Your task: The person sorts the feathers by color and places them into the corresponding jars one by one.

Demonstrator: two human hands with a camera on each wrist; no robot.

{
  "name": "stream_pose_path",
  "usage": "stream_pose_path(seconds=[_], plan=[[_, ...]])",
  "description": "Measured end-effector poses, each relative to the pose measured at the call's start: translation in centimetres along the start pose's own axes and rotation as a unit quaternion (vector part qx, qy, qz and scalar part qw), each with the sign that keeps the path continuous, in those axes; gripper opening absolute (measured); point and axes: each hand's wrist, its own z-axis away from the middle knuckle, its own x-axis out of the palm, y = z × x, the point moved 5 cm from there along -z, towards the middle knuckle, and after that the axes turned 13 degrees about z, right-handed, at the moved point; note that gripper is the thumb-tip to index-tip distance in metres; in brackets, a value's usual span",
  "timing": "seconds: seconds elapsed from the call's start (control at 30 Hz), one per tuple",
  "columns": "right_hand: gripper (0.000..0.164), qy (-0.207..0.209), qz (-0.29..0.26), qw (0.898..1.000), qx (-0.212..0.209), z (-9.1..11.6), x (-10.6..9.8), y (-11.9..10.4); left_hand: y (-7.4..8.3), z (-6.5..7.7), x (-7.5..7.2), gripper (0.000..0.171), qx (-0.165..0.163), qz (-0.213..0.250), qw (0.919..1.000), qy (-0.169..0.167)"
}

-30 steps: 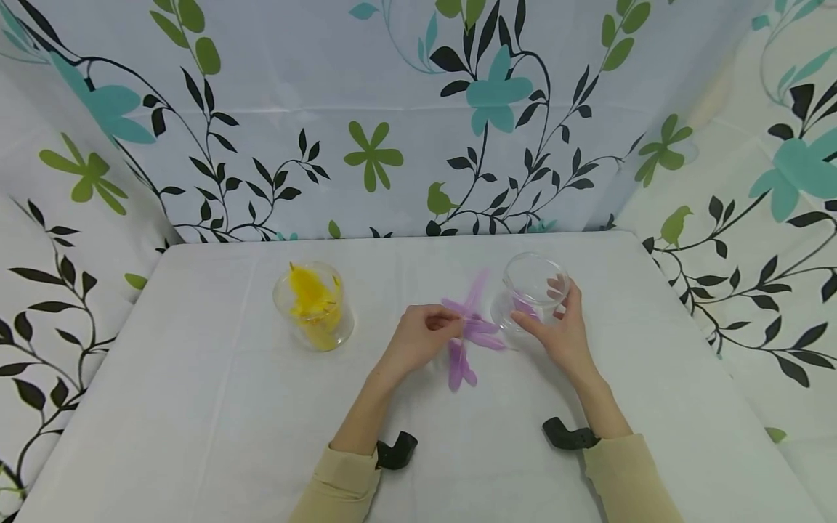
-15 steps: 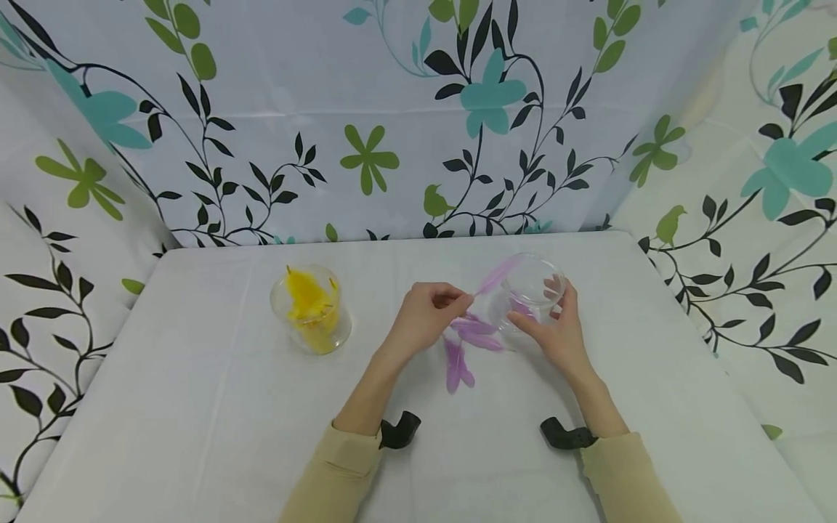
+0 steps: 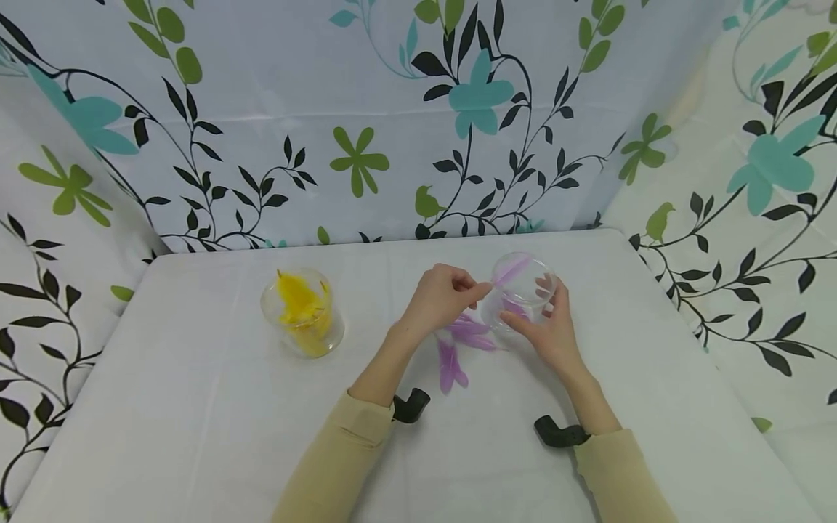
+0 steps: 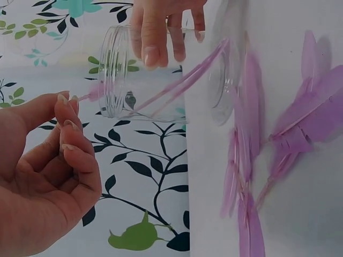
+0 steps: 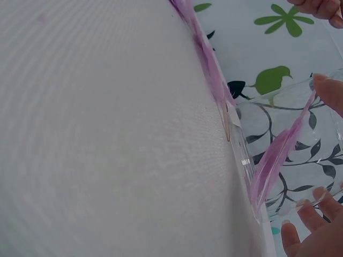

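Observation:
My left hand [image 3: 445, 296] pinches a purple feather [image 3: 512, 270] by its quill, and the feather lies across the mouth of a clear jar [image 3: 523, 294]. Around that jar's side curl the thumb and fingers of my right hand [image 3: 549, 323]. Inside the jar a purple feather [image 5: 276, 160] leans against the wall, as the right wrist view shows. Several loose purple feathers [image 3: 451, 363] lie on the table just left of the jar, spread in a cluster below my left hand; the left wrist view shows these loose feathers [image 4: 311, 112] close up.
A second clear jar [image 3: 335, 338] stands on the left, holding yellow feathers [image 3: 301, 301]. All of this is on a white-covered table [image 3: 216, 407]. Behind it and at both sides hangs a patterned curtain [image 3: 275, 65].
My left hand has lifted a purple feather from the cluster and carried it up and right to the jar's mouth. My right hand keeps its grip on the jar. The head view has shifted slightly.

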Motion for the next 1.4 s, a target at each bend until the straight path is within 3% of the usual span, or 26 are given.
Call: stream_pose_path(seconds=[0.27,0.67,1.03,1.27,1.4], plan=[[0.100,-0.001,0.000,1.000,-0.001,0.0,0.0,-0.1,-0.1,-1.1,1.1,0.030,0.007,0.030,0.9995,-0.012],[0.101,-0.001,-0.001,1.000,0.003,0.0,0.3,0.0,-1.0,-2.7,1.5,0.041,0.017,0.072,0.9967,0.032],[0.100,-0.004,0.008,1.000,0.004,-0.1,0.0,-0.4,-4.4,-1.2,-0.3,0.031,-0.003,0.082,0.9944,0.066],[0.094,-0.013,-0.001,1.000,0.011,1.0,-0.9,-3.6,-6.9,0.3,-0.8,0.030,-0.029,0.090,0.9940,0.056],[0.093,-0.016,0.005,1.000,0.007,1.3,-1.2,-4.4,-8.2,0.9,-1.1,0.029,-0.048,0.083,0.9932,0.066]])
